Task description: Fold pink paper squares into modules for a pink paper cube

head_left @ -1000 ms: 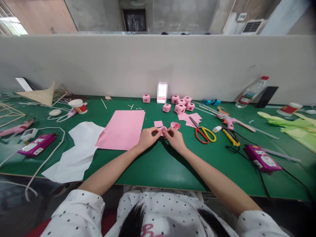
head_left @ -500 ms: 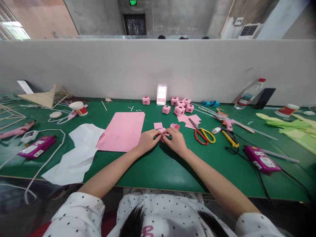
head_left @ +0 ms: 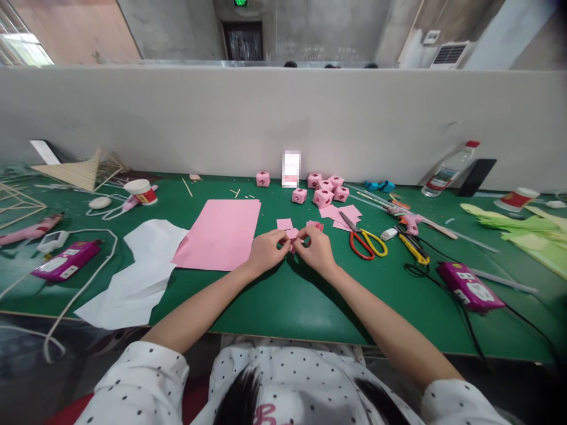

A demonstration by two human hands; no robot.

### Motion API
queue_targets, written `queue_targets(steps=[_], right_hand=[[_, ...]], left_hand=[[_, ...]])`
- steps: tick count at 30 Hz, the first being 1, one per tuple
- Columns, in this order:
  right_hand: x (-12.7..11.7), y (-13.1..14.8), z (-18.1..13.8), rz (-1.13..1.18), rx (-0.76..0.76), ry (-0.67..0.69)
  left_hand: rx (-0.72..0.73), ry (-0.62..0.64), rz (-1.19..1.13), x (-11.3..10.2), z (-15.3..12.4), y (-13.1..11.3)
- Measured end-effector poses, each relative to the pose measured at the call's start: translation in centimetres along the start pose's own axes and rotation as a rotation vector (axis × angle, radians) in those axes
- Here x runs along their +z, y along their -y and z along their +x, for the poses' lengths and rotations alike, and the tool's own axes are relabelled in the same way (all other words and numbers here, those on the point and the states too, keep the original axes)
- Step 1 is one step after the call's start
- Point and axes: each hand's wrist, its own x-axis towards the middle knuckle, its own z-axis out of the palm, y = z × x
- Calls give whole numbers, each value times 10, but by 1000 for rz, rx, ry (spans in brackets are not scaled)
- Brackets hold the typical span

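Observation:
My left hand (head_left: 269, 250) and my right hand (head_left: 315, 250) meet over the front middle of the table. Between their fingertips is a small folded piece of pink paper (head_left: 291, 234), pinched from both sides; its exact shape is partly covered by the fingers. Just beyond lies a pink paper square (head_left: 284, 224). Another folded pink piece (head_left: 315, 225) shows behind my right fingers. To the left of my left hand is a stack of pink paper sheets (head_left: 221, 233). Scissors (head_left: 364, 236) with red and yellow handles lie open to the right, their tips on loose pink squares (head_left: 349, 211).
Several folded pink paper cubes (head_left: 323, 197) stand at the back, beside a propped phone (head_left: 291, 168). White paper (head_left: 142, 274) and a purple packet (head_left: 68, 261) lie left. Rightward are a glue gun (head_left: 410, 221), a utility knife (head_left: 414, 248), a purple packet (head_left: 469, 286) and a bottle (head_left: 450, 171).
My fingertips have drawn slightly apart, so more of the folded pink paper shows between them. The things on the table have stayed in place.

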Motion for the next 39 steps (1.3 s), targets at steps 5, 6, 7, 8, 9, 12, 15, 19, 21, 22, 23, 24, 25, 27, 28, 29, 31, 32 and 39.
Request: queue_targets(steps=[5, 6, 7, 8, 9, 12, 15, 19, 21, 22, 23, 24, 25, 27, 28, 29, 31, 32, 39], right_hand=[[-3, -7, 0, -10, 105, 19], [-5, -8, 1, 2, 118, 17], [-7, -8, 1, 25, 125, 15], [-8, -8, 2, 51, 125, 17], [-10, -7, 2, 76, 115, 27], [-10, -3, 0, 87, 30, 103], [-9, 1, -2, 39, -63, 165], [-8, 3, -4, -9, -88, 154], [-7, 4, -4, -41, -70, 125], [-6, 4, -4, -54, -52, 110], [-5, 5, -4, -64, -29, 97], [-4, 5, -3, -70, -2, 83], [-3, 4, -2, -73, 24, 70], [-1, 1, -1, -65, 68, 47], [-1, -1, 1, -48, 85, 39], [-1, -2, 1, -17, 102, 36], [-3, -5, 2, 77, 128, 53], [-3, -5, 2, 124, 131, 71], [-1, 7, -5, 69, -46, 175]], left_hand=[[-2, -29, 44, -1, 0, 4], [-9, -34, 47, -2, 0, 5], [-17, -34, 47, -2, 0, 6], [-24, -29, 45, -2, 0, 7], [-29, -22, 40, -1, -1, 7], [-23, -5, 22, -1, -1, 8], [-10, -1, -7, -1, -1, 7], [20, 19, -55, -1, -1, 6], [36, 20, -54, -1, -1, 5], [40, 17, -43, -1, -1, 4], [40, 12, -28, -1, -1, 4], [36, 5, -11, -1, -1, 4], [30, -4, 5, -1, -1, 5], [14, -26, 24, -2, -1, 6], [5, -39, 25, -2, -1, 7], [-2, -51, 21, -2, -1, 8], [-7, -57, -1, -2, -1, 9], [-5, -50, -17, -2, -1, 9], [24, -15, -90, -4, 1, 7]])
